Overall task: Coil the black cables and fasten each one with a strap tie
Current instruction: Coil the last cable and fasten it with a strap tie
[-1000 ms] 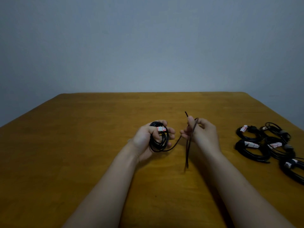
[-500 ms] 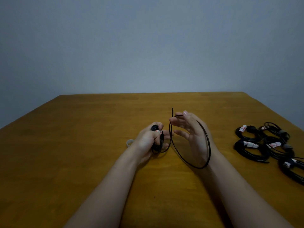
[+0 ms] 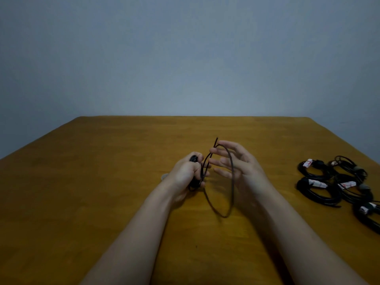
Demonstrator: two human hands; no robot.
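Grey-blue wall (image 3: 185,58) fills the upper half of the view, bare and dim. Brown wooden table (image 3: 82,212) fills the lower half, its far edge against the wall. 2 bare forearms run in from the bottom edge and meet near table centre. Finished bundles (image 3: 320,194): about 5 black coils lying flat at the right edge of the table, touching and partly overlapping, well apart from the hands; exact count uncertain where they overlap. Left hand (image 3: 185,173): back toward the camera, fingers curled round the wound part of the cable (image 3: 232,182), holding that coil upright above the table. Right hand (image 3: 244,167): just beside the left, palm turned leftward; thumb and forefinger pinch the cable near its free end, the other 3 fingers spread and fairly straight. Between the 2 hands the cable hangs as 1 long slack loop, its bottom low over the table in front of the right wrist. White tags (image 3: 317,183) with red marks sit on the bundles, 1 per coil where visible. Small pale item (image 3: 164,176) on the table behind the left wrist, mostly hidden, identity unclear. Cable tip (image 3: 216,140) sticks up past the right forefinger
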